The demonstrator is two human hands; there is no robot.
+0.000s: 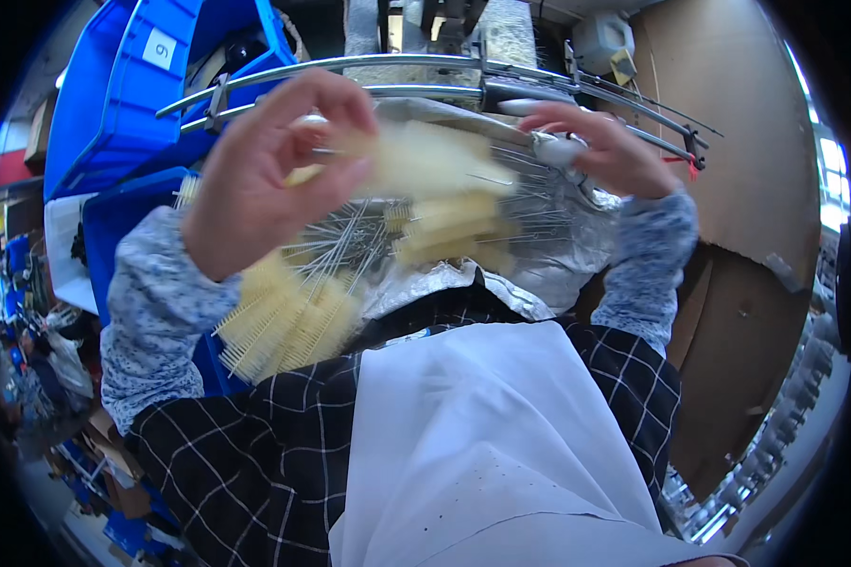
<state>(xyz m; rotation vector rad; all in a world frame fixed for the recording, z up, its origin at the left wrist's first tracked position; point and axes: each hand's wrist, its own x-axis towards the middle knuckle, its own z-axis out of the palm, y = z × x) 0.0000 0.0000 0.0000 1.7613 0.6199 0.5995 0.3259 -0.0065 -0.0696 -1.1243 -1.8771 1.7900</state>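
My left hand (288, 156) is raised at the upper left, its thumb and fingers closed on a brush (430, 156) with cream bristles and a thin metal stem. Motion blurs the brush, which points to the right. Across from it, my right hand (610, 151) has its fingers curved and apart from the thumb. White wrapping (560, 149) shows around its thumb area, and I see nothing held there. Below the hands, several similar brushes (449, 227) lie in the middle. A larger heap of brushes (288, 321) rests at the lower left, with wire stems (345, 236) crossing each other.
A silvery sheet (581, 246) lies under the brushes. Metal rails (416, 92) run across behind the hands, in front of a machine. Blue bins (113, 104) stand at the left, and a cardboard panel (728, 132) at the right. A white apron (482, 425) covers my lap.
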